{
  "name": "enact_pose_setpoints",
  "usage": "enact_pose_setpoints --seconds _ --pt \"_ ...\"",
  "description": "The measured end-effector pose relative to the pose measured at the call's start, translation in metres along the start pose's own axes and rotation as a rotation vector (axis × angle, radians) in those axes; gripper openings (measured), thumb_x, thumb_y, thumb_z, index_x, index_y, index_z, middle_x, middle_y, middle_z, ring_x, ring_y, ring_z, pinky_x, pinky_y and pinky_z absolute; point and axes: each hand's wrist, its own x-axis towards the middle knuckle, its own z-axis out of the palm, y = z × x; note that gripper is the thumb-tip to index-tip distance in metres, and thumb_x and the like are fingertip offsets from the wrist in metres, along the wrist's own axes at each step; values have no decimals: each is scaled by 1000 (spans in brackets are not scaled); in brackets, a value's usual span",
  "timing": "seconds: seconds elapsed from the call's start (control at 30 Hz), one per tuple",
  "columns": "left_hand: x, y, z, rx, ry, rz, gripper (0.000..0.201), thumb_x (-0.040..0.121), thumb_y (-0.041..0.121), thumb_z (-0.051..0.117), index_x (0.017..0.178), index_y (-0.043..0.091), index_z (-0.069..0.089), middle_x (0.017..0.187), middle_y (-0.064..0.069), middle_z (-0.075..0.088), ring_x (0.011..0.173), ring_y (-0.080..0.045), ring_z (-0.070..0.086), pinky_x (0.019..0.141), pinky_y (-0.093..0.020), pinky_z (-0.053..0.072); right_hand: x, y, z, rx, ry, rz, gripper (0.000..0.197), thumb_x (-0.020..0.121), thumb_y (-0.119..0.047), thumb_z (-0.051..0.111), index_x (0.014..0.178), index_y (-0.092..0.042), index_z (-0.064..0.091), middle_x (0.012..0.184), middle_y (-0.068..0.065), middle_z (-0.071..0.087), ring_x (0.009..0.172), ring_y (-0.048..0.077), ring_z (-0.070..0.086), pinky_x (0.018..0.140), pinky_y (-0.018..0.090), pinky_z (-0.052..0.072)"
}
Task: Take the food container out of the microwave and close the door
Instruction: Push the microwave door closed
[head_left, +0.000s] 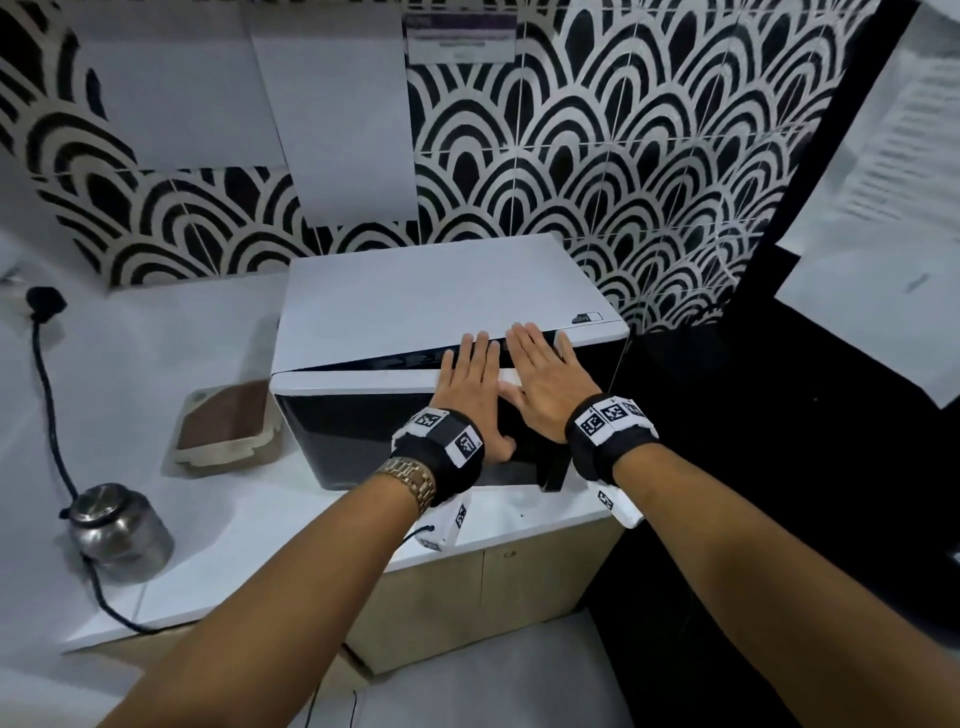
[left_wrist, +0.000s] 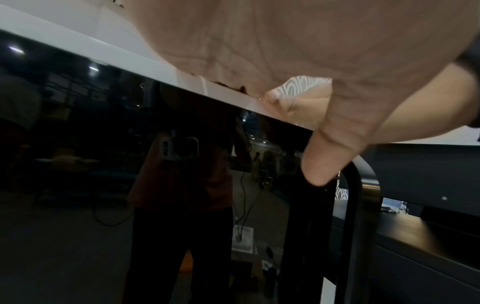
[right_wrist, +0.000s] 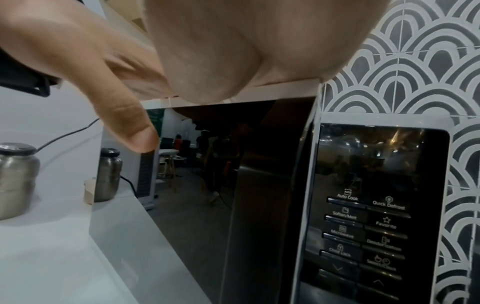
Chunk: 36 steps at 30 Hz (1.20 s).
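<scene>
A white microwave (head_left: 415, 296) stands on the white counter (head_left: 156, 364). Its dark glass door (head_left: 353, 431) is slightly ajar, with a narrow gap along its top right. My left hand (head_left: 470, 374) and right hand (head_left: 540, 369) lie flat side by side on the door's upper right, fingers straight and reaching over its top edge. The left wrist view shows my left palm (left_wrist: 285, 41) against the door (left_wrist: 103, 164). In the right wrist view, my right palm (right_wrist: 233, 51) presses the door (right_wrist: 221, 185) beside the control panel (right_wrist: 376, 205). The beige food container (head_left: 226, 423) with a brown lid sits on the counter left of the microwave.
A steel kettle (head_left: 122, 530) with a black cord (head_left: 47, 395) stands at the counter's front left. Black-and-white patterned tiles (head_left: 623, 156) cover the wall behind. A black surface with papers (head_left: 883, 208) rises at the right. Wooden cabinets (head_left: 493, 587) sit below the counter.
</scene>
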Motion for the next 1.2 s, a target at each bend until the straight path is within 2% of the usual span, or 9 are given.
enact_pose_setpoints --seconds 0.17,0.23,0.3,0.4,0.53,0.73,0.83,0.97,1.2 --pt "8 3 1 11 7 -32 122 69 55 60 153 1 -10 163 -16 -15 151 -31 -17 122 -49 -11 14 8 2 -27 14 -57 88 90 -59 -1 159 -5 4 168 10 5 155 21 -1 125 49 0" --pt "11 4 0 13 5 -50 122 69 57 59 153 0 -9 163 -17 -15 151 -31 -16 121 -49 -12 19 12 4 -33 25 -71 89 89 -60 2 158 -4 5 168 11 5 155 22 0 125 49 0" --pt "15 5 -1 25 3 -69 123 68 56 60 153 1 -9 164 -17 -13 151 -31 -14 121 -49 -12 23 16 4 -57 22 -94 93 89 -62 18 158 -2 4 167 13 4 155 24 0 125 50 1" --pt "20 8 -4 33 -23 -102 121 68 49 62 154 2 -9 164 -16 -10 152 -31 -11 122 -50 -9 29 18 3 -90 -17 -100 110 81 -64 47 157 -1 0 167 16 -1 155 27 -2 125 50 0" --pt "24 11 -8 35 -42 -154 121 66 44 63 154 3 -8 164 -15 -9 152 -30 -9 123 -51 -6 34 18 5 -54 -1 -65 118 79 -63 62 156 3 2 165 22 2 154 33 2 125 47 3" --pt "29 19 -7 21 -17 -237 118 68 45 64 155 8 -7 165 -12 -6 153 -29 -7 122 -53 -4 41 22 8 -19 41 -89 113 82 -57 69 155 4 10 164 24 11 153 35 10 126 44 8" --pt "31 23 -5 5 -5 -285 118 68 45 66 155 14 -7 165 -9 -6 152 -29 -7 122 -55 -2 41 23 8 -16 66 -110 113 77 -56 74 155 0 15 163 24 16 152 37 14 124 49 12" --pt "35 25 -9 31 -67 -324 124 67 51 71 155 20 -10 165 -8 -9 152 -34 -9 120 -58 -2 44 24 5 -30 42 -100 114 75 -55 75 158 -9 11 164 20 12 152 37 11 119 62 13" --pt "44 26 -11 45 -84 -381 121 69 51 68 154 24 -13 165 -6 -10 151 -37 -11 116 -67 -5 54 28 4 -19 40 -103 114 76 -52 77 158 -9 10 165 20 11 153 36 9 119 62 13"
